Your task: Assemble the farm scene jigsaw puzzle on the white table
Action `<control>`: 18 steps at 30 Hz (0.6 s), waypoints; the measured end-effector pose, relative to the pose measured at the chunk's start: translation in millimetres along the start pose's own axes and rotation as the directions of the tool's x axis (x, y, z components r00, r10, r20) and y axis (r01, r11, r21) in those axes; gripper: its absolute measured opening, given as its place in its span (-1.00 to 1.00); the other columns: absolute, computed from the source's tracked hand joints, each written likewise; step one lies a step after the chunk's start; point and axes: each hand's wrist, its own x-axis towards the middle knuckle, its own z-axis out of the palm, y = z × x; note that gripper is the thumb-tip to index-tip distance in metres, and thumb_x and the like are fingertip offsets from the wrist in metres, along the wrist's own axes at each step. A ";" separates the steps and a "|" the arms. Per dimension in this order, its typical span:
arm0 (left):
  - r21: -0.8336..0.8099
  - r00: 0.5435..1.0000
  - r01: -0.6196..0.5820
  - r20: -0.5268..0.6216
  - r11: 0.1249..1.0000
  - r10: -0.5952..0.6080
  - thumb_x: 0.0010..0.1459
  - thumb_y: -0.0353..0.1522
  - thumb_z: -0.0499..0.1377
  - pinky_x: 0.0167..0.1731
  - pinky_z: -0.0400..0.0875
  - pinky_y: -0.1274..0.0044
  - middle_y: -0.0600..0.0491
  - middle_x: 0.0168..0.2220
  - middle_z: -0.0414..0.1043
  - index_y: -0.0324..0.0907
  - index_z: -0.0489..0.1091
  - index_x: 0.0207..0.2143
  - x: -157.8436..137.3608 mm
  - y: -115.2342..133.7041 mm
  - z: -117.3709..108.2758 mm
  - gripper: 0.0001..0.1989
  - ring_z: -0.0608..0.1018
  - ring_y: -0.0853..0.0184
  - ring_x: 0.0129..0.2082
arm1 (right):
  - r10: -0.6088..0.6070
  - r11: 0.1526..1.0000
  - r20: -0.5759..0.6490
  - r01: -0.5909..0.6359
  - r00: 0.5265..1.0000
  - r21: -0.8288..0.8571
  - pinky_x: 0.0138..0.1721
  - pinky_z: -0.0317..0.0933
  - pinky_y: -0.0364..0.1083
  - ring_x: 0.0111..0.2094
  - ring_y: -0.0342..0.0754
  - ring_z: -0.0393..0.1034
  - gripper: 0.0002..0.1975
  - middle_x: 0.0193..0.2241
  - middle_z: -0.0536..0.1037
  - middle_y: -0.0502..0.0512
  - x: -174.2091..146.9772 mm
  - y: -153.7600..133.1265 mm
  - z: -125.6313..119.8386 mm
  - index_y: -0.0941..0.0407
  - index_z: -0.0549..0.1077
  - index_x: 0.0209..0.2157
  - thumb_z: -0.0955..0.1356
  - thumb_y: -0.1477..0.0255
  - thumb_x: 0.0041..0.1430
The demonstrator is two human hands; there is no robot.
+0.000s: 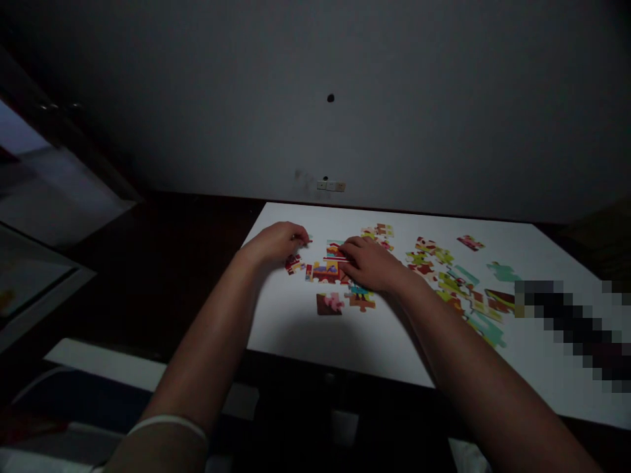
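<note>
"Wondering why the right hand (369,264) curves loosely over that red-and-yellow jigsaw section (325,270)?"

"Steadying its right end, I'd guess. Can't tell if it grips anything. Left hand (277,242) is left of the section, fingertips narrow at a small teal-and-red jigsaw piece (309,240); pinch unclear."

"Room?"

"Decent nearside of the section, past a brown-and-pink jigsaw piece (329,304), to the white rectangular tabletop (305,341)'s edge. Multicoloured loose pieces (446,284) crowd its right."

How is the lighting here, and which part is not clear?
Head view: dim, the grey wall darkening toward the upper corners; head view: soft shadow on the near part of the white rectangular table; head view: blocky pixelation over its right side.
</note>
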 end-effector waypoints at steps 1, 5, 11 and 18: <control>0.027 1.000 0.012 0.022 1.000 -0.013 0.06 -0.36 0.12 -0.19 0.27 0.45 -0.02 -0.23 0.51 -0.10 0.52 -0.20 -5.4 -0.4 -0.1 -0.74 0.47 0.21 -0.24 | -0.001 1.000 -0.003 0.001 1.000 0.000 0.02 0.17 0.11 0.01 0.15 0.26 -0.63 0.00 0.41 0.23 -0.5 -0.2 0.2 0.03 0.37 0.07 0.21 0.26 0.28; 0.078 0.995 0.009 0.099 0.997 -0.017 -0.04 -0.25 0.26 -0.12 0.27 0.43 -0.09 -0.06 0.42 -0.09 0.44 0.01 -37.2 1.3 5.1 -0.50 0.45 0.15 -0.16 | -0.006 1.000 -0.022 0.006 1.000 -0.001 0.02 0.17 0.11 0.00 0.15 0.27 -0.63 -0.02 0.42 0.23 -2.7 -0.2 2.0 0.04 0.38 0.05 0.20 0.25 0.29; 0.128 0.996 0.072 0.050 0.989 -0.079 0.04 -0.25 0.20 -0.08 0.27 0.45 -0.11 -0.05 0.32 -0.14 0.42 0.00 -68.2 -3.6 10.1 -0.57 0.44 0.22 -0.18 | -0.032 0.999 -0.046 0.033 0.998 0.010 0.02 0.18 0.10 -0.01 0.14 0.30 -0.65 -0.03 0.43 0.25 -5.2 0.7 3.9 0.05 0.40 0.02 0.21 0.25 0.29; 0.061 0.987 0.158 0.014 0.986 -0.159 0.03 -0.32 0.20 -0.31 0.29 0.50 -0.03 -0.27 0.43 -0.17 0.42 -0.17 -61.3 -6.6 11.9 -0.72 0.44 0.28 -0.34 | -0.029 0.999 -0.064 0.030 0.998 0.012 0.00 0.21 0.12 0.00 0.15 0.30 -0.68 -0.03 0.44 0.24 -7.7 0.8 4.1 0.03 0.41 0.00 0.22 0.25 0.29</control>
